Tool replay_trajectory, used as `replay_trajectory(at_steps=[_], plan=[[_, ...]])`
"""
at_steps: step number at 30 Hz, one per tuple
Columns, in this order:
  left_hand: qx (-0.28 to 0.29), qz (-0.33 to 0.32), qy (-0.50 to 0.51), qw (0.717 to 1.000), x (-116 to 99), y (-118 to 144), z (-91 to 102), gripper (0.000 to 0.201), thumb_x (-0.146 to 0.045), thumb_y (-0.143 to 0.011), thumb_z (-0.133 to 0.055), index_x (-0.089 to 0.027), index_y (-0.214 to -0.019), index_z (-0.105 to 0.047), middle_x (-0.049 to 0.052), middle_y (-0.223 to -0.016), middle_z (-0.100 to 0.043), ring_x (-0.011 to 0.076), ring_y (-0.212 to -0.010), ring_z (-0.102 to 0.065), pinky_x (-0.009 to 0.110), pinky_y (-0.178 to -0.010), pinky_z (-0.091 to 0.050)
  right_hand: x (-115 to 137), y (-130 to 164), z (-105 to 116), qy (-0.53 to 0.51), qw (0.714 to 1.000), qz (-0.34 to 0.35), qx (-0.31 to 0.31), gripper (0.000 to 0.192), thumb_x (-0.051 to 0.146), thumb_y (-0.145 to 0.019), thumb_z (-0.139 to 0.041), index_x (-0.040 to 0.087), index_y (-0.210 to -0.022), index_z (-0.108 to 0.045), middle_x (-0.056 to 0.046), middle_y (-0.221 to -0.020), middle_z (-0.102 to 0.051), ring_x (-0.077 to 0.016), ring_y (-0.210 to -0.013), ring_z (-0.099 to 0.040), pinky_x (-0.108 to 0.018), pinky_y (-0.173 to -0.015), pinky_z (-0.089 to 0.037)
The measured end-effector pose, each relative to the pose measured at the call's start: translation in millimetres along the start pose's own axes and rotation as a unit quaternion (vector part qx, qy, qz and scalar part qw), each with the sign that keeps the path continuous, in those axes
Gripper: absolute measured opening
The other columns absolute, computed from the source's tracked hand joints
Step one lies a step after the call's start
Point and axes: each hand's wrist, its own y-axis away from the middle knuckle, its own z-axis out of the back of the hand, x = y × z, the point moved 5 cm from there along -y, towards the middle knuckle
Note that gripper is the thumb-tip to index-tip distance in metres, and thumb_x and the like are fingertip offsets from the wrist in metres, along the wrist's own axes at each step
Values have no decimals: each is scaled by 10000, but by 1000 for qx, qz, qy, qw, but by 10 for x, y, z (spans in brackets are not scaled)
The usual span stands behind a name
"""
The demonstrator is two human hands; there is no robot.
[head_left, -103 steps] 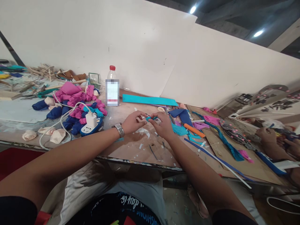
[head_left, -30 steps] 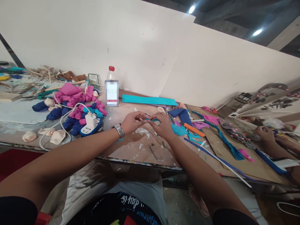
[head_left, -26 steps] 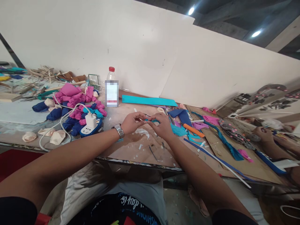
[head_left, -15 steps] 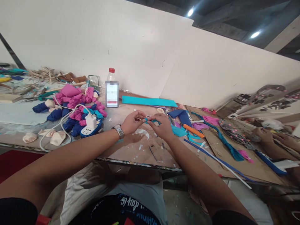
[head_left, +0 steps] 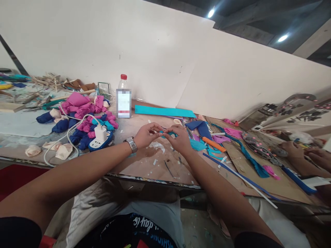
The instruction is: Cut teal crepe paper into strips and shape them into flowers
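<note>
Left hand: the left hand is being held just above the table, with thumb and fingertips pinched on one end of a small teal strip. A metal watch is being worn on its wrist.
Right hand: the right hand is being kept touching the left one at the fingertips, and the other end of the teal strip is being pinched by it.
Place of the strip: it is being held between the two hands, a little over the table, and mostly hidden by the fingers.
Long axis: as far as can be seen, the strip is lying across, from one hand to the other, nearly level; which end is the front cannot be told.
Risk: the thin strip is judged easy to tear or to crease if the pinches are being pulled apart too strongly; it may also slip out and be lost among the scraps just beside the right hand.
Left of the hands: a white charger on a blue power strip and a pile of pink and blue rolls are lying near.
Behind the hands: a bottle with a red cap and a long teal sheet are standing farther off.
Far right: the hands of another person are being kept well apart.
</note>
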Motion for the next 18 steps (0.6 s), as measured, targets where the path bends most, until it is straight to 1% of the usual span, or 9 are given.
replay_trajectory(at_steps=[5,10,18], plan=[[-7,9,-13,1000,52,-6,13,331,-442,-860,-713,-184,-1056,-648,88,-1041,-740,190,-925,-701,336,-823,-525,1,-2,-1,0,1000,1,7,225,478,-885,-718,258,-891,-766,-53,-891,-758,-259,-933,-647,-478,-950,-426],[-14,12,-26,1000,67,-13,45,301,-415,-883,-688,-184,-1072,-655,85,-1036,-733,186,-920,-688,334,-831,-524,8,-2,-13,-3,1000,12,16,174,420,-890,-719,265,-954,-762,-43,-914,-772,-265,-970,-647,-474,-949,-423],[3,-4,-58,998,53,-1,26,299,-425,-923,-633,-196,-1113,-661,91,-1098,-747,207,-983,-706,354,-872,-541,38,-7,-7,4,1000,13,16,165,418,-901,-705,258,-906,-743,-36,-925,-784,-264,-969,-647,-474,-958,-401]])
